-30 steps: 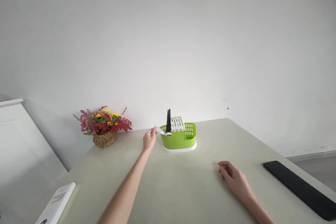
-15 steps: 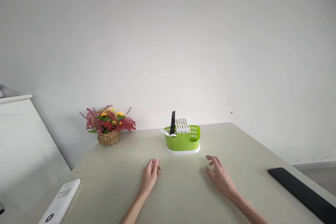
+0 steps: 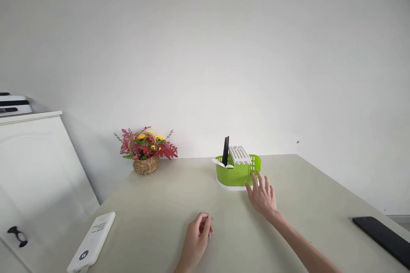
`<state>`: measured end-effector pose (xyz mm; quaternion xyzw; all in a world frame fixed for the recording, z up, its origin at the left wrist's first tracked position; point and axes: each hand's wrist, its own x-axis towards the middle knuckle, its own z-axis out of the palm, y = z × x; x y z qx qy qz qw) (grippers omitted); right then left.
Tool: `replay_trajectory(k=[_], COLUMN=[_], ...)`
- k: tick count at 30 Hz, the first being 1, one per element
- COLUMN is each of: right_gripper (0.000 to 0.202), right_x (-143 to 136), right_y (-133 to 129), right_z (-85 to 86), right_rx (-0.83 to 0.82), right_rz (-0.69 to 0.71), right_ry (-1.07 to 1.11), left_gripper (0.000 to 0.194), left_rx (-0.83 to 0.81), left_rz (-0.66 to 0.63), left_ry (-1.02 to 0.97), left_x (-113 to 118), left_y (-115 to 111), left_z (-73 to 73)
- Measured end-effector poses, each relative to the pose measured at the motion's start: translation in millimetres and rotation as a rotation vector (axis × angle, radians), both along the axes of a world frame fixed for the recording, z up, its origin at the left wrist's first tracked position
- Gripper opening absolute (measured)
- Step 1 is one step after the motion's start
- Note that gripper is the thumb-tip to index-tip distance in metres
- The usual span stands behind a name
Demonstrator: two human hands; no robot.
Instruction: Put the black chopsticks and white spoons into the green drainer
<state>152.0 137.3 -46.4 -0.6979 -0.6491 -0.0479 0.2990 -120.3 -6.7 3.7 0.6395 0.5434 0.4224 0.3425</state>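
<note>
A green utensil holder (image 3: 233, 177) with a white base stands near the back of the table. Black chopsticks (image 3: 226, 152) rise from its left part, and two white spoons (image 3: 218, 162) lean over the rim beside them. A slotted white rack (image 3: 239, 155) sits on top. My right hand (image 3: 262, 193) is at the holder's front right corner, fingers spread and holding nothing; whether the fingertips touch it, I cannot tell. Lower down, my left hand (image 3: 200, 232) is over the table with its fingers curled together; nothing shows in them.
On the pale table (image 3: 179, 196), a wicker basket (image 3: 146, 166) of red and yellow flowers stands at the back left. A white device (image 3: 92, 241) lies front left, a long black object (image 3: 382, 236) at the right. A white cabinet (image 3: 41, 179) stands left.
My right hand has moved forward to the holder and spread its fingers. My left hand has drawn back towards me, its fingers still curled. The view has swung slightly left.
</note>
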Motion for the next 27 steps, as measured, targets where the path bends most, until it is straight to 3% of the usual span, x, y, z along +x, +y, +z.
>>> replay_trajectory(k=[7,21,27], right_gripper=[0.07,0.084,0.085], right_x=[40,158,179], right_y=[13,38,43], right_z=[-7.5,-12.6,-7.8], right_rx=[-0.066,-0.128,-0.095], right_rz=[-0.083,-0.203,-0.21], right_ry=[-0.064,0.001,0.06], left_gripper=[0.044,0.04,0.041], left_rx=[0.01,0.026,0.024], left_rz=[-0.001,-0.017,-0.013], left_ry=[-0.002,0.097,0.121], left_x=[1,5,6], left_y=[1,-1,-2], left_z=[1.5,-5.9,-5.5])
